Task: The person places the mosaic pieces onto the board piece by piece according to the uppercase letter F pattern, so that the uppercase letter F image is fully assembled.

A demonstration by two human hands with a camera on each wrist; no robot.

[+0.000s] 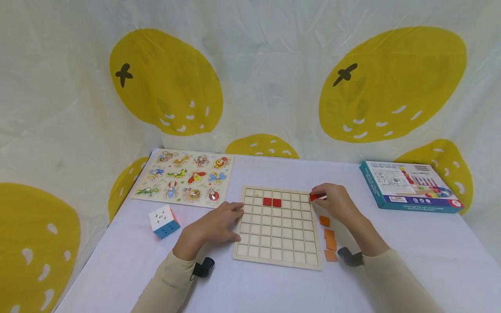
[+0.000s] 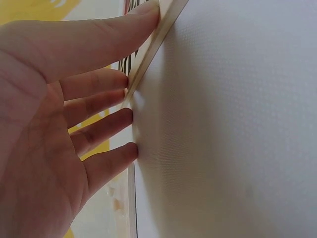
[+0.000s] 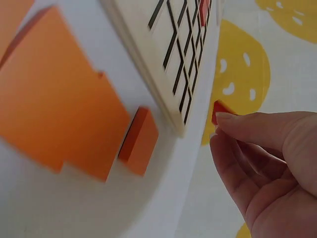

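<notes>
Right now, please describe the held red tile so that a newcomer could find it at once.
Find the gridded wooden board on the white tabletop, then its far right corner. There, the right hand pinches the red tile; the other two red tiles lie in the board's squares.

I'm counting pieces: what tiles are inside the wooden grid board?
Two red square tiles sit side by side in the wooden grid board, second row from its far edge. The cell floors beneath them are covered and cannot be seen.

red tile (image 1: 313, 197): partly hidden by right hand (image 1: 333, 201) | box fine print (image 1: 391, 179): illegible
</notes>
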